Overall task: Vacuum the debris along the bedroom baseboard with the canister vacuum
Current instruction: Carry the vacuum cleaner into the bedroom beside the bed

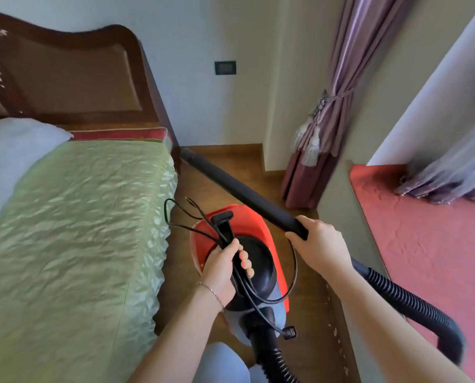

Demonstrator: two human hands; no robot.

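A red and grey canister vacuum (279, 283) is held up over the wooden floor between the bed and the wall. My left hand (225, 268) grips its black carry handle (225, 225) together with loops of the black power cord (175, 214). My right hand (320, 244) is shut around the near end of the black wand (236, 187), which points away toward the far corner by the headboard. The ribbed hose (413, 302) curves from the wand behind my right arm. Small pale debris specks (331, 313) lie along the baseboard at the right.
A bed with a green cover (73, 222) and a dark wooden headboard (73, 78) fills the left. A red-cushioned window seat (429, 244) stands on the right, with mauve curtains (330, 106) tied back beyond it. The floor strip (311, 313) between them is narrow.
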